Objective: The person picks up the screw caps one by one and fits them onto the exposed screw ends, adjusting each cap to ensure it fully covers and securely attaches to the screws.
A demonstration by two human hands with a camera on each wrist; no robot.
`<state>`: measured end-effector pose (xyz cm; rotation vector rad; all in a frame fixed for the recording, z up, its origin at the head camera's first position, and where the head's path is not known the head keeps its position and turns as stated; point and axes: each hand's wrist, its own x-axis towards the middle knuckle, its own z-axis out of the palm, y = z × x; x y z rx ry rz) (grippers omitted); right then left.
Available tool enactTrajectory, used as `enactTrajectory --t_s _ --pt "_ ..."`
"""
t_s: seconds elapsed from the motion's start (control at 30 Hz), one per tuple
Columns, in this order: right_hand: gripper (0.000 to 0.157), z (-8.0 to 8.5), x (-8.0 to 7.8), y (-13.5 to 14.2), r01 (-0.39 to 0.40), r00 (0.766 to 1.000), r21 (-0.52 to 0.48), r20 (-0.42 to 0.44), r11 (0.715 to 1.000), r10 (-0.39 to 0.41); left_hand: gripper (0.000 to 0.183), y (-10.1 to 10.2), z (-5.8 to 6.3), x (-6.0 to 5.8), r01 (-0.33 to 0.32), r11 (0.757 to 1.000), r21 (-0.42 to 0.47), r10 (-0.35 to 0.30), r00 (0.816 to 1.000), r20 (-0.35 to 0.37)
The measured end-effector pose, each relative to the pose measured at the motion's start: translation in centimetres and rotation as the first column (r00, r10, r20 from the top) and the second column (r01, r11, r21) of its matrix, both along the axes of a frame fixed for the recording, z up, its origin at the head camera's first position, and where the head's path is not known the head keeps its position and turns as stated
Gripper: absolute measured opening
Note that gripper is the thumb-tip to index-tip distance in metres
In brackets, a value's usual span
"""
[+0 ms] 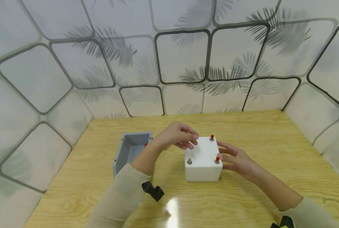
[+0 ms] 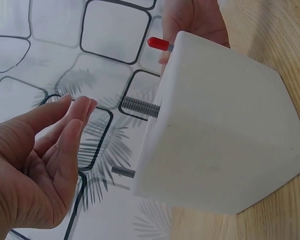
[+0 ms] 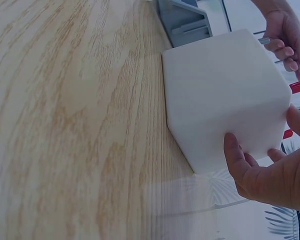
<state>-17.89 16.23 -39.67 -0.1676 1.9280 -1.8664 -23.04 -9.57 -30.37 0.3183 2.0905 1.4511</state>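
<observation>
A white block (image 1: 202,152) stands on the table with metal threaded studs rising from its top. Red caps (image 1: 217,159) cover the two right-hand studs. The near-left stud (image 2: 140,106) and the far-left stud (image 2: 122,171) are bare. Over the block's far-left corner hovers my left hand (image 1: 180,136), thumb and fingers drawn close together with nothing visible between them; in the head view it hides the far-left stud. My right hand (image 1: 240,161) rests along the block's right side, fingers spread on that face and thumb at the top edge beside the near-right cap.
To the left, partly behind my left forearm, is an open grey bin (image 1: 121,152) with a small red piece (image 1: 146,144) showing by my arm. The wooden table (image 1: 257,133) meets a patterned wall (image 1: 183,98) at its back edge.
</observation>
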Motion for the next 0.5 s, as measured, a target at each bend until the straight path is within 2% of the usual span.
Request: enactTrajectory --t_s 0.17,0.5 --pt "0.072 0.1 0.1 0.1 0.000 1.000 0.000 0.006 1.000 0.000 0.024 -0.6 0.2 0.0 -0.030 0.999 0.015 0.030 1.000 0.000" --pt "0.071 0.2 0.1 0.0 -0.014 1.000 -0.024 0.011 1.000 0.014 0.029 -2.3 -0.2 -0.4 -0.111 0.992 0.052 0.110 0.994 0.025"
